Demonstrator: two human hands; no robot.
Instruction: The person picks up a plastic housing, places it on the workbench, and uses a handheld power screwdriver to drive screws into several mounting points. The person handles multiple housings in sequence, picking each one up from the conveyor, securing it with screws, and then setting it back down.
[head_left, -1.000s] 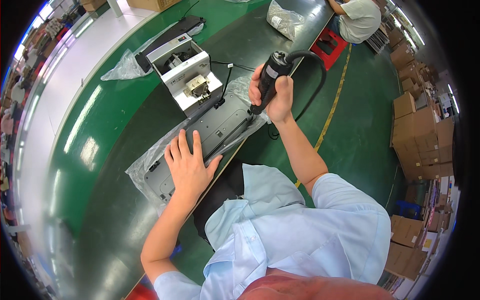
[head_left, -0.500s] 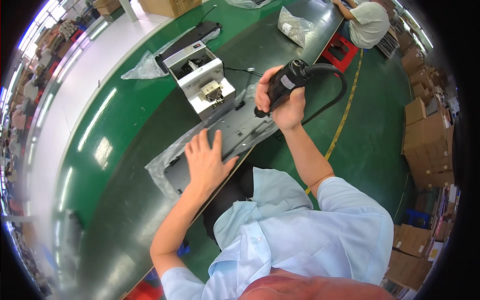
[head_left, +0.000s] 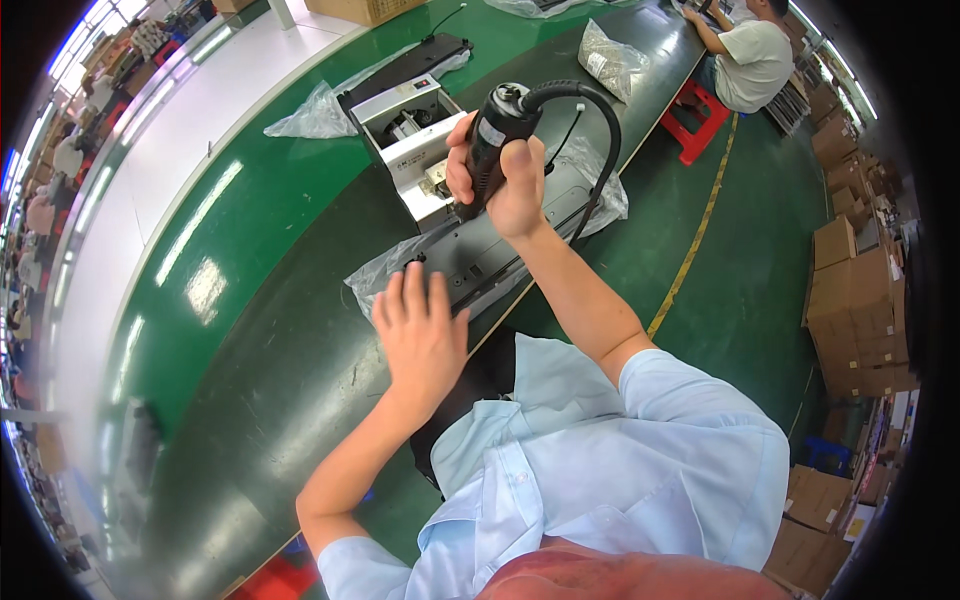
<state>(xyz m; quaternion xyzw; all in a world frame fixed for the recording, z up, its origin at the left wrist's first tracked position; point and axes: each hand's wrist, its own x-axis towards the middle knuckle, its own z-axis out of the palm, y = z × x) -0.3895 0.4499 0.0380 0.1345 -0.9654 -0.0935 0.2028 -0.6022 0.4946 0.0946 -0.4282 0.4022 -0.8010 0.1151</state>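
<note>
My right hand (head_left: 518, 190) grips a black electric screwdriver (head_left: 492, 135) upright, its cable looping off the top. The driver's lower end points down near the far edge of a long grey panel (head_left: 505, 243); whether it touches is hidden. Under the panel lies a clear plastic bag (head_left: 372, 278). My left hand (head_left: 425, 335), slightly blurred, is open with fingers spread at the panel's near left end, holding nothing. Just beyond the panel stands a white metal box (head_left: 415, 160) with an open top and a small brass-coloured mechanism on its front, partly behind my right hand.
Another dark panel (head_left: 430, 62) on plastic lies past the box. A filled clear bag (head_left: 610, 62) sits farther along the dark green bench (head_left: 290, 350). A seated person (head_left: 750, 60) works at the far end, near a red stool (head_left: 695, 120). Cardboard boxes (head_left: 855, 290) are stacked at right.
The grey panel and its bag have slid away to the right along the bench. My right hand has brought the screwdriver left, close to the white box. My left hand stays open.
</note>
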